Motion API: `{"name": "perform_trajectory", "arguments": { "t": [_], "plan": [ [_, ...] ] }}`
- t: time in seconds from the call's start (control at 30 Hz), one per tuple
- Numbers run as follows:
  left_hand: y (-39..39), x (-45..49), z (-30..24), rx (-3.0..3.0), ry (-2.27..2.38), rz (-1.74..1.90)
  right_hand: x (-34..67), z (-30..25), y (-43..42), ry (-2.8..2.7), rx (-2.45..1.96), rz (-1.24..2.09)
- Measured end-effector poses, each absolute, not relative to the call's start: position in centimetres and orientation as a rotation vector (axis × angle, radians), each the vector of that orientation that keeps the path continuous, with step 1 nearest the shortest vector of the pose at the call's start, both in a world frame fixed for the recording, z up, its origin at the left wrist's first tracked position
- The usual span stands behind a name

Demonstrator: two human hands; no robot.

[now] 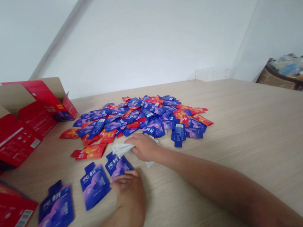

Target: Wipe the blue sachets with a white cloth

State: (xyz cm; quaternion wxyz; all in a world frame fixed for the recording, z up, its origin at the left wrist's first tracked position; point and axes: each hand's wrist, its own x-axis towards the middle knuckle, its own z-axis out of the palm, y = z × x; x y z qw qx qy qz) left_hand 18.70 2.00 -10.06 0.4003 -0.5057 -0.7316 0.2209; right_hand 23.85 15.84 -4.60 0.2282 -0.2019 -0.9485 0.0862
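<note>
My right hand is closed around a crumpled white cloth, its folds spilling out on both sides of the fingers. The cloth lies against the top of a blue-purple pouch. At that pouch's lower right corner, my left hand grips the edge between thumb and fingers. Two more pouches of the same kind, a middle one and a nearer one, lie face up in a row to the left. Just beyond my hands spreads a heap of blue and red-orange pouches.
Opened red cartons with raised flaps stand along the left side. A closer red box fills the lower left corner. The wooden table meets a white wall behind. At the far right sits a chair piled with bags.
</note>
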Motion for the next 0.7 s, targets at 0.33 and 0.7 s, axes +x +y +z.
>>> {"name": "perform_trajectory", "arguments": {
  "t": [0.33, 0.7],
  "plan": [
    [2.1, 18.5, -10.2, -1.283, -1.903, 0.475, 22.6, -5.3, 13.6, -2.856, -0.215, 0.243],
    [1.8, 18.7, -9.9, -1.286, -1.897, 0.612, 23.9, -4.9, 16.3, -2.684, -0.602, 0.212]
  ]
}}
